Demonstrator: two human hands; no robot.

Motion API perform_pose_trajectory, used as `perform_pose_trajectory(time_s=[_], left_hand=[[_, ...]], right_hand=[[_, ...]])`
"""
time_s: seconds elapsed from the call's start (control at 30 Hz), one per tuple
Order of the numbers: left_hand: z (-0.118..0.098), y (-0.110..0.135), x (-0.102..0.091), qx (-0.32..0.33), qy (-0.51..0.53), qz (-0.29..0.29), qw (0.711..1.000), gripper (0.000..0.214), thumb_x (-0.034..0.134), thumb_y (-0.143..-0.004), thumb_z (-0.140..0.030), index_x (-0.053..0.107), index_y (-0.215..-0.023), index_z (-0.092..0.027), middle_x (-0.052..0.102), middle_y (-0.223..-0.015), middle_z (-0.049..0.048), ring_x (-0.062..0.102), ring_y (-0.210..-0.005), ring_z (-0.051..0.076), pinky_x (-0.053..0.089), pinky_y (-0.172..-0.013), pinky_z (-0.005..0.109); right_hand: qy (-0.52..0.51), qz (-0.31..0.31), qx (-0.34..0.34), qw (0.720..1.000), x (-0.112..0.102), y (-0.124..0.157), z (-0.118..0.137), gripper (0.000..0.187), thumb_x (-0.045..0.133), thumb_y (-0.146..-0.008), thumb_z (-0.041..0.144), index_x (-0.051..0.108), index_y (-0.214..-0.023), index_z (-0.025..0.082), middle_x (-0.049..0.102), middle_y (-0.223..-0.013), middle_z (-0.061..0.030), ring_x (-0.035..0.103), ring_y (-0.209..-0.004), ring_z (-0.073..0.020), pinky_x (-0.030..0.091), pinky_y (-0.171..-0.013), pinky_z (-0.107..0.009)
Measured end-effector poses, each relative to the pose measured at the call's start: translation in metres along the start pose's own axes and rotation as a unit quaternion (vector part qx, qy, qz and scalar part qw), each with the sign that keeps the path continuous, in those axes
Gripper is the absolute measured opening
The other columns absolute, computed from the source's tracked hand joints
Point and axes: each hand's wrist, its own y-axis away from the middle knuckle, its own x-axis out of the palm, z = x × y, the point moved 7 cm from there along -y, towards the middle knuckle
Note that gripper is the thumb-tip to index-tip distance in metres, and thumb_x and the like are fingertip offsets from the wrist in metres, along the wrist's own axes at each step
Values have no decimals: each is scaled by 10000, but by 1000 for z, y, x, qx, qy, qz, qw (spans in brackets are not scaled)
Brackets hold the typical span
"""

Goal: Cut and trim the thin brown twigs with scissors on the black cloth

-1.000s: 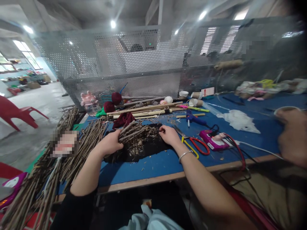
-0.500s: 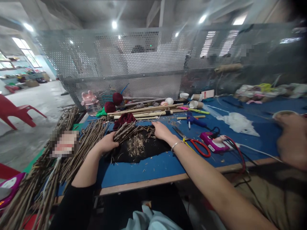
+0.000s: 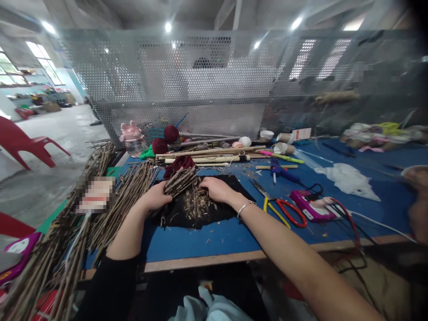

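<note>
A bundle of short, thin brown twigs (image 3: 182,182) is gripped in my left hand (image 3: 157,197), its thumb closed across the near end. The bundle lies over the left part of a black cloth (image 3: 224,214), which is strewn with bark and wood scraps (image 3: 192,203). My right hand (image 3: 217,191), with a bangle at the wrist, bends its fingers down into the scraps at the cloth's far middle. What its fingertips hold, if anything, is hidden. Dark red cloth (image 3: 179,165) lies just behind the twigs.
Long sticks (image 3: 123,200) are heaped at the left. Scissors with red and yellow handles (image 3: 290,213), a blue glue gun (image 3: 282,173) and a purple power strip (image 3: 310,207) lie at the right. Poles (image 3: 214,152) lie behind. Another person's blurred arm (image 3: 419,209) shows at far right.
My right hand has drawn in from the cloth's far right edge toward the middle, its fingers now more bent. The left hand keeps the twigs. The view has shifted slightly left.
</note>
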Motion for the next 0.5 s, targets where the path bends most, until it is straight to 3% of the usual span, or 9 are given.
perform_pose_trajectory(time_s=[0.07,0.1,0.17,0.27,0.37,0.5], left_hand=[[0,-2,0,3,-2,5,1000,502,539,-621,-199,548,-1121,-146,646,-1068,60,606,-947,199,453,-837,259],[0,-2,0,4,-3,9,1000,501,538,-619,-198,549,-1117,-144,648,-1062,60,608,-940,199,454,-832,259],[-1,-3,0,5,-10,13,1000,490,535,-618,-195,552,-1105,-141,650,-1052,62,608,-930,201,454,-828,263],[-4,-3,1,14,-23,10,1000,485,533,-624,-200,545,-1106,-141,643,-1057,69,602,-935,207,451,-822,272],[-7,-4,6,18,-39,4,999,507,534,-627,-195,527,-1132,-145,637,-1066,80,600,-941,212,451,-805,274],[-18,-2,15,12,-73,-10,997,549,570,-633,-210,507,-1175,-149,635,-1078,100,599,-957,224,446,-810,277]], right_hand=[[-19,-29,-11,999,-7,3,0,469,417,-742,-2,586,-1116,225,592,-1127,-43,544,-1010,-158,387,-851,-219],[-16,-48,16,999,-11,5,-8,498,406,-752,-2,547,-1171,226,574,-1171,-45,534,-1036,-156,380,-868,-220],[15,-66,118,991,-19,10,-36,501,411,-777,23,491,-1236,207,544,-1227,-75,511,-1086,-172,374,-890,-237],[63,-42,259,963,-21,21,-83,348,476,-821,170,542,-1158,116,565,-1152,-182,539,-1049,-255,406,-844,-312],[64,-17,285,956,-17,25,-106,282,539,-814,300,598,-1032,131,610,-1068,-164,580,-973,-251,430,-779,-301],[67,-20,296,953,-15,26,-118,196,489,-848,272,606,-981,188,640,-1041,-103,583,-982,-217,422,-761,-275]])
